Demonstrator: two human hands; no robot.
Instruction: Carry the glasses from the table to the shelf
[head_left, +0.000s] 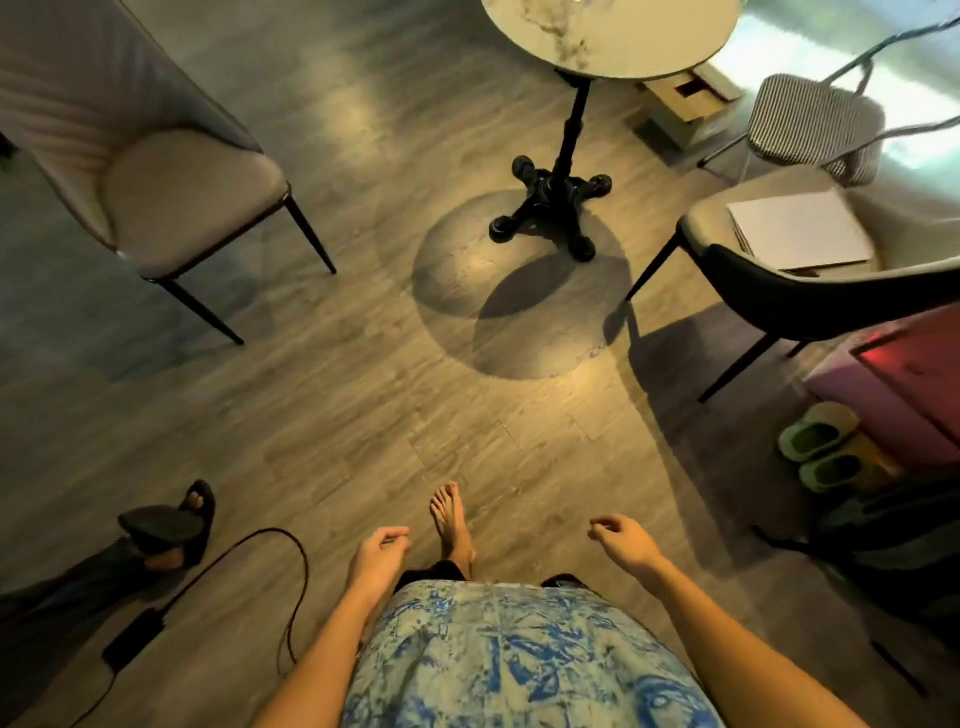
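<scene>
A round marble-topped table (613, 47) on a black pedestal base stands ahead of me at the top of the view. Only its near part shows, and I cannot make out any glasses on it. No shelf is in sight. My left hand (379, 556) hangs low in front of my body with loosely curled fingers and holds nothing. My right hand (621, 540) hangs the same way on the other side, also holding nothing. Both are far short of the table.
A padded chair (171, 202) stands left of the table. Another chair (779, 280) with a white pad on its seat is at the right. A pink box (893, 395) and green slippers (821, 447) lie right. A black cable (249, 587) and another person's sandalled foot (176, 525) are left.
</scene>
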